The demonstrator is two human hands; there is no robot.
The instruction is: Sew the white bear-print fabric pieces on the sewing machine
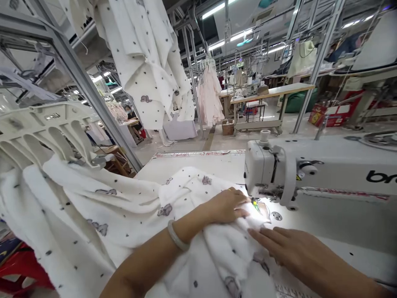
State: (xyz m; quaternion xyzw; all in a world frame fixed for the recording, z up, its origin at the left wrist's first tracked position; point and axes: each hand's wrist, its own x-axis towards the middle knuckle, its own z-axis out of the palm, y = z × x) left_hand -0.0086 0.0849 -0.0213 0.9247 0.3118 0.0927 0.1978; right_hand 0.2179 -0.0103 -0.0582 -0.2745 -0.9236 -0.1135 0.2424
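White fabric printed with grey bears and dark dots (192,194) lies across the sewing table and runs up to the sewing machine's needle area. My left hand (229,205), with a pale bangle on the wrist, is closed on the fabric just left of the presser foot (256,205), its fingers bent. Flat on the fabric's right edge, my right hand (288,248) has its fingers stretched out, in front of the needle. The white sewing machine (325,169) stands at the right, its lamp lighting the needle area. The needle tip is too small to make out.
A white hanger clamp (46,118) at left carries more of the printed fabric. Printed cloth (149,62) hangs above the table. A grey metal post (89,91) rises at left, beside a red stool (25,269). Behind are pink garments (211,95) and another worktable (273,91).
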